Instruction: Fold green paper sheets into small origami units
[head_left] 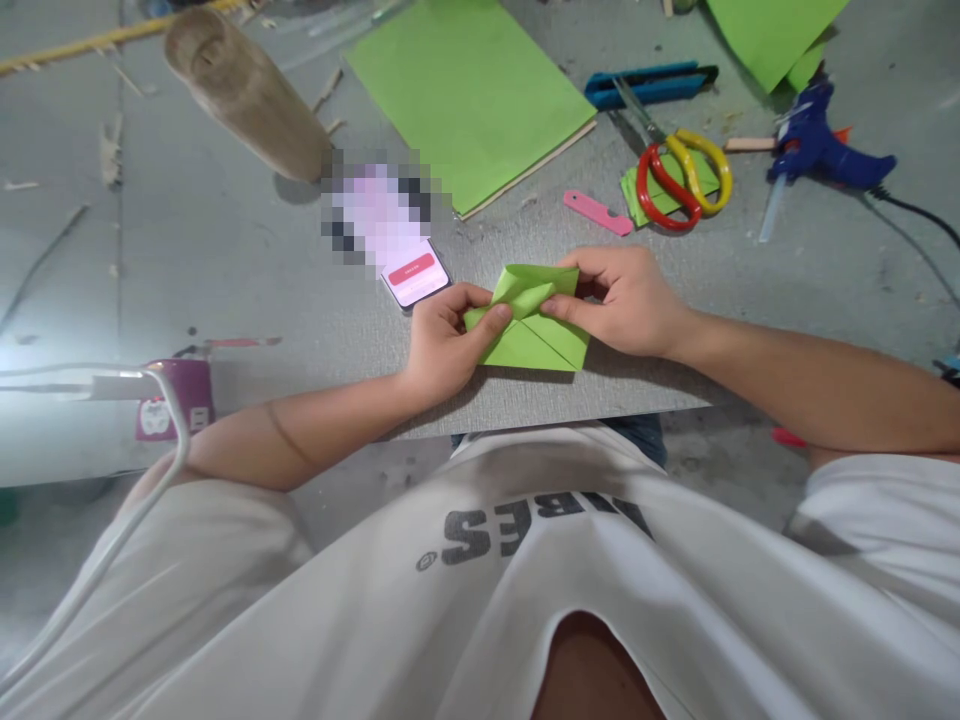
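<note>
A partly folded sheet of green paper [544, 340] is held between both hands near the table's front edge. Creases cross its lower face, and its upper part is lifted into a raised flap. My left hand [448, 340] pinches the left side, thumb on top and fingers partly hidden behind. On the right, my right hand [634, 300] grips the upper flap between thumb and fingers. Just beyond my left hand lies a phone [417, 280] with a lit screen, partly pixelated.
A stack of green paper [472, 100] lies ahead. To its right are a blue cutter [652, 85], red-and-yellow scissors [667, 185] on small green pieces, a pink cutter [598, 212] and a blue glue gun [825, 140] with its cord. A bamboo piece [247, 95] stands left; a white cable [176, 420] crosses nearby.
</note>
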